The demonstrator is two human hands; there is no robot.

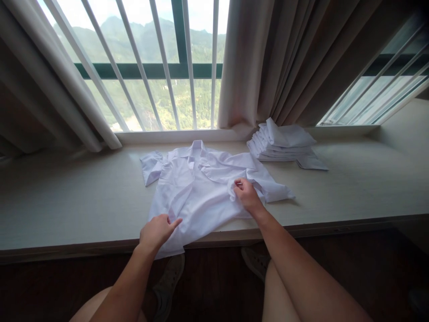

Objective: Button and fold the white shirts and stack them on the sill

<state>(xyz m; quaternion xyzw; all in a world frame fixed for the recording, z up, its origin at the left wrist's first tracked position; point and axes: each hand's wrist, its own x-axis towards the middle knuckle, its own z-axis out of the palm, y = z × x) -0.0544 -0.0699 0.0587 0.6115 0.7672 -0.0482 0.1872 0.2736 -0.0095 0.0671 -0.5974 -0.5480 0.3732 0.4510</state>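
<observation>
Pinching a fold of the white shirt, the right hand (grip narrow); left hand flat on its hem.

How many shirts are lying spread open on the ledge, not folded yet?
1. The white shirt lies spread open at the ledge's middle, under both hands. The rest sit folded in a stack by the curtain; how many that stack holds can't be told.

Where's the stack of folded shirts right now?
The stack sits on the sill by the curtain, beyond and right of the open shirt.
</observation>
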